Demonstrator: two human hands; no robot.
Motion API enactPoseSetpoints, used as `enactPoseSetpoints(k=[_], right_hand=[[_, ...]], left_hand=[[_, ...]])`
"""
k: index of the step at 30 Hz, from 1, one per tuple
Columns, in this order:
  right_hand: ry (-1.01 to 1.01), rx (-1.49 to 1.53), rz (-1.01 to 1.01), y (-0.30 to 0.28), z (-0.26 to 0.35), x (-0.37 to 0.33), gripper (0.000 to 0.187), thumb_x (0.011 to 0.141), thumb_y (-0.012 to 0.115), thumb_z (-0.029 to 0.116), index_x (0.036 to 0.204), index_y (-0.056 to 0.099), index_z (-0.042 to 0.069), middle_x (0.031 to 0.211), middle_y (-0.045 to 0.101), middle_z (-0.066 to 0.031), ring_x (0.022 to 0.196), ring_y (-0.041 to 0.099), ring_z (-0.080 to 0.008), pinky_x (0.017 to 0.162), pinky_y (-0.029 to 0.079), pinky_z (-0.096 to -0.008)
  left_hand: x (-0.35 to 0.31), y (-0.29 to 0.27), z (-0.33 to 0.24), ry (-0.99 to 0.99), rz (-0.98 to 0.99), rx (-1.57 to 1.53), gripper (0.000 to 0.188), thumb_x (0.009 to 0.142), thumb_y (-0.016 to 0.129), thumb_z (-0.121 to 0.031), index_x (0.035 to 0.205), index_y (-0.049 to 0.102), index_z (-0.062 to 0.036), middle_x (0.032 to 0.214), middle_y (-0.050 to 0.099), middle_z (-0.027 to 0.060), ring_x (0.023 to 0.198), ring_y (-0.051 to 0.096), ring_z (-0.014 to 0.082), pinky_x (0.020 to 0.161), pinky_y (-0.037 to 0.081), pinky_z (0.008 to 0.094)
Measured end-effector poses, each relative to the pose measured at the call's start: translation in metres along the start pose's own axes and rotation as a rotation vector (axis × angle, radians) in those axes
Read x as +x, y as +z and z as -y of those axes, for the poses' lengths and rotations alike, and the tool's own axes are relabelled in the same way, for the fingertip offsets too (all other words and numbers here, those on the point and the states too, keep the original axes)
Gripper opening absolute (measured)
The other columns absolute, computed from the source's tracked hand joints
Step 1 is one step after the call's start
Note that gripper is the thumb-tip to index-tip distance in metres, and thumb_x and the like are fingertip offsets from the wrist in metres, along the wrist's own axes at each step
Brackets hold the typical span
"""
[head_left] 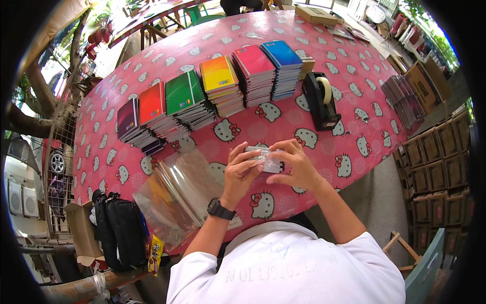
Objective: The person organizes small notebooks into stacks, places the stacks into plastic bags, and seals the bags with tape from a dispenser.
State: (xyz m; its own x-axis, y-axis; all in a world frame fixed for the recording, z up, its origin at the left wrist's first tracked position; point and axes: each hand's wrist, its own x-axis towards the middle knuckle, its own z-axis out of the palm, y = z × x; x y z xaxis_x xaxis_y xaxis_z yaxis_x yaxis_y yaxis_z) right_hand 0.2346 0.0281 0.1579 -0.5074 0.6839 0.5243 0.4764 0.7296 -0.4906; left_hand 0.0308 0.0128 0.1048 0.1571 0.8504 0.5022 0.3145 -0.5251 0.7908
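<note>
Over the near part of the pink table, both hands hold a small transparent plastic packet (273, 163) with something dark at its right end; I cannot make out its contents. The fingers of my left hand (241, 167) are closed on its left side. My right hand (296, 164) grips its upper right edge with bent fingers. A dark watch (220, 208) is on my left wrist. Left of that wrist lie transparent plastic sleeves (174, 190), overlapping on the tabletop. Beyond my hands stands a row of spiral notebook stacks, among them green (183, 92), yellow (218, 73) and blue (281, 54).
A black tape dispenser (320, 101) stands right of the notebooks on the patterned table (309, 187). Purple notebooks (402, 101) are piled at the right edge. A black bag (119, 230) and a yellow snack packet (155, 255) sit at the left near corner. Brown boxes (438, 177) are stacked at right.
</note>
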Motion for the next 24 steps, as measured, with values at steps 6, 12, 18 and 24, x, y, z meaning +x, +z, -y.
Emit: enactPoseSetpoints(k=[6, 12, 18, 24], right_hand=[[0.576, 0.228, 0.007, 0.020, 0.008, 0.014, 0.034, 0.068, 0.079, 0.023, 0.091, 0.064, 0.003, 0.084, 0.061, -0.0057, 0.075, 0.059, -0.0200, 0.068, 0.048, -0.0310], [0.795, 0.628, 0.198, 0.014, -0.025, 0.028, 0.025, 0.073, 0.076, 0.018, 0.083, 0.066, -0.002, 0.078, 0.066, -0.0064, 0.067, 0.058, -0.0081, 0.057, 0.047, -0.0263], [0.656, 0.606, 0.000, 0.002, -0.052, 0.023, 0.016, 0.082, 0.067, 0.015, 0.088, 0.068, 0.000, 0.082, 0.067, -0.0059, 0.075, 0.060, -0.0104, 0.066, 0.048, -0.0270], [0.974, -0.302, -0.421, -0.082, -0.216, -0.044, 0.024, 0.083, 0.067, 0.024, 0.094, 0.070, 0.002, 0.088, 0.069, -0.0111, 0.078, 0.064, -0.0207, 0.071, 0.049, -0.0327]], left_hand=[[0.002, 0.008, -0.007, -0.215, -0.139, -0.021, 0.036, 0.080, 0.070, -0.015, 0.115, 0.064, -0.0106, 0.106, 0.068, -0.0021, 0.116, 0.050, 0.0173, 0.110, 0.013, 0.0445], [-0.009, 0.011, -0.035, 0.113, -0.125, 0.458, 0.053, 0.082, 0.066, -0.019, 0.131, 0.050, -0.0103, 0.119, 0.062, 0.0021, 0.121, 0.047, 0.0206, 0.112, 0.006, 0.0484], [-0.037, 0.011, -0.040, 0.044, 0.184, 0.677, 0.067, 0.076, 0.067, -0.037, 0.136, 0.044, -0.0160, 0.140, 0.042, 0.0007, 0.131, 0.035, 0.0187, 0.111, 0.001, 0.0550], [-0.031, 0.024, -0.041, 0.035, 0.171, 0.590, 0.076, 0.066, 0.075, -0.033, 0.135, 0.045, -0.0179, 0.140, 0.041, 0.0015, 0.134, 0.030, 0.0232, 0.111, 0.006, 0.0514]])
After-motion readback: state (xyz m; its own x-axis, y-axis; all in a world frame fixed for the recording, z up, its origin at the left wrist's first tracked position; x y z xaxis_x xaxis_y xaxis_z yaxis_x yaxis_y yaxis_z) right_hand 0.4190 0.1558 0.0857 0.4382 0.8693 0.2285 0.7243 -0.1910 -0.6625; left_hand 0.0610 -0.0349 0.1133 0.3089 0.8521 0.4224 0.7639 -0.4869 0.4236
